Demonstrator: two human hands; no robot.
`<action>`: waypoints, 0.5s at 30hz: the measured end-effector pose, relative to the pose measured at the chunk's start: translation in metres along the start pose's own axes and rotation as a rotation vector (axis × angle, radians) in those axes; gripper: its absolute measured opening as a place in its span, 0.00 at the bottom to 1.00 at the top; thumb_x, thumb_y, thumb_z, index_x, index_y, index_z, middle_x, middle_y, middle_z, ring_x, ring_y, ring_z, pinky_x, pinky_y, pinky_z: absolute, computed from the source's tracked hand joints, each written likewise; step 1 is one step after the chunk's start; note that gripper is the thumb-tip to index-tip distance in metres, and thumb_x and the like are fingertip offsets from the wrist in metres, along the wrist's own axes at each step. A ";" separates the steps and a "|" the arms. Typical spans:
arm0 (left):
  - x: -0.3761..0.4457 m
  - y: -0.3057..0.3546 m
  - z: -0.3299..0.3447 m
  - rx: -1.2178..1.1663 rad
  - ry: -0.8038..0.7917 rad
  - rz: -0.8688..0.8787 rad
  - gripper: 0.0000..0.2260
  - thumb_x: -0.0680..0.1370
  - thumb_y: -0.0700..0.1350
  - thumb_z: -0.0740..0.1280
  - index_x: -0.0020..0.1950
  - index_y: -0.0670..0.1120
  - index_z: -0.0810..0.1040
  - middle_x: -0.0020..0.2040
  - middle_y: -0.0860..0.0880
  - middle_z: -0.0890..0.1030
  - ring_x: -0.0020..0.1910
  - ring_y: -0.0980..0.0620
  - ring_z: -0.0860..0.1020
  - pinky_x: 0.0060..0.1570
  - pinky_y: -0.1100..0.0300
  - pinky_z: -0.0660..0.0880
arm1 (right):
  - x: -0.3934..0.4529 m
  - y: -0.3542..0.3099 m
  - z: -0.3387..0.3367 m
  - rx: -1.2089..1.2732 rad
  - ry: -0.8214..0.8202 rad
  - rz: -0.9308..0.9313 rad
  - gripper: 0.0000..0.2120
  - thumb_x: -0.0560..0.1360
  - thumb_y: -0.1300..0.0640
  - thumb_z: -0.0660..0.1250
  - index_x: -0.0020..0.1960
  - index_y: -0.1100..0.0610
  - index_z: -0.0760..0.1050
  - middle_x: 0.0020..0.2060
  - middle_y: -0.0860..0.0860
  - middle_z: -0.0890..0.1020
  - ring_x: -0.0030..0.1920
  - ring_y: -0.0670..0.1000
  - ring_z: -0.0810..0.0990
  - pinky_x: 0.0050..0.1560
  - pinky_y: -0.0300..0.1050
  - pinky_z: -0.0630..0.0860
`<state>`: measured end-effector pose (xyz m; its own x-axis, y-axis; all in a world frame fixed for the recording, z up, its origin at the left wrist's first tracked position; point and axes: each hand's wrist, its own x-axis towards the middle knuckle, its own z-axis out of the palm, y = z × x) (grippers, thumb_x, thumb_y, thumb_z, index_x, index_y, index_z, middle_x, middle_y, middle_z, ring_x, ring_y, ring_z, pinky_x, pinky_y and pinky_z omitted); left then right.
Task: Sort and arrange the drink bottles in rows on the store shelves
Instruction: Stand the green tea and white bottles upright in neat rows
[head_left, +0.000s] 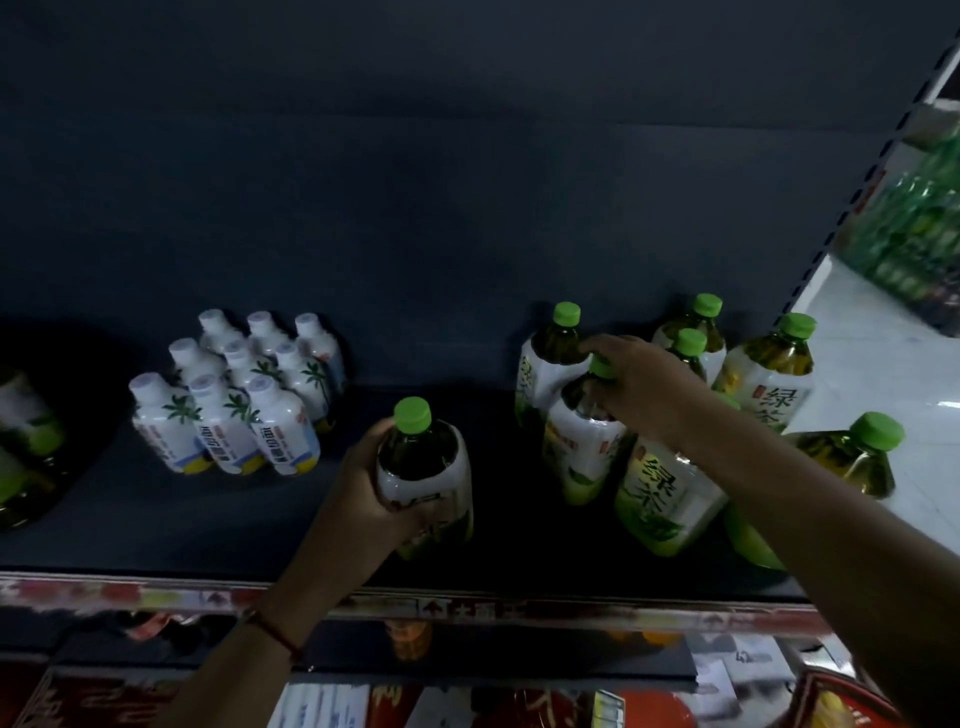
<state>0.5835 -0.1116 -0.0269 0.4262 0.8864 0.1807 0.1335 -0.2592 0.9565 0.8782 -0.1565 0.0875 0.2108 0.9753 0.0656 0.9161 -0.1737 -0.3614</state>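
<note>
Left hand (363, 488) wraps a green-tea bottle (423, 478) upright on the shelf (156, 519), grip clamped round its body. Right hand (639, 384) pinches another green-tea bottle's cap (601, 367), among the cluster.

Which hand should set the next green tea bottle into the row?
Left. The left hand already grips a green tea bottle over bare shelf; the right hand is only gripping a cap within the cluster.
</note>
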 end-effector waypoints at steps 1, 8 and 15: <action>0.000 -0.004 -0.004 -0.002 -0.001 -0.008 0.40 0.63 0.54 0.83 0.72 0.56 0.70 0.66 0.48 0.77 0.64 0.47 0.77 0.60 0.40 0.76 | 0.001 -0.001 0.001 -0.006 0.020 0.016 0.20 0.77 0.56 0.65 0.68 0.48 0.71 0.58 0.49 0.77 0.46 0.47 0.75 0.43 0.41 0.69; -0.004 -0.004 -0.020 0.031 -0.060 0.007 0.39 0.65 0.56 0.81 0.73 0.58 0.68 0.68 0.51 0.76 0.66 0.51 0.76 0.64 0.43 0.74 | 0.033 -0.029 0.002 -0.148 0.107 0.044 0.26 0.76 0.38 0.59 0.68 0.52 0.70 0.63 0.54 0.75 0.61 0.58 0.75 0.56 0.51 0.74; -0.006 -0.006 -0.031 0.054 -0.108 0.003 0.41 0.59 0.67 0.80 0.67 0.76 0.64 0.70 0.60 0.71 0.69 0.59 0.71 0.67 0.47 0.72 | 0.094 -0.050 0.007 -0.266 -0.036 0.314 0.26 0.77 0.42 0.63 0.67 0.59 0.72 0.59 0.57 0.78 0.58 0.58 0.78 0.56 0.53 0.77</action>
<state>0.5522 -0.1031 -0.0268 0.5204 0.8398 0.1545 0.1789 -0.2842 0.9419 0.8503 -0.0549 0.1052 0.4861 0.8728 -0.0442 0.8664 -0.4879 -0.1058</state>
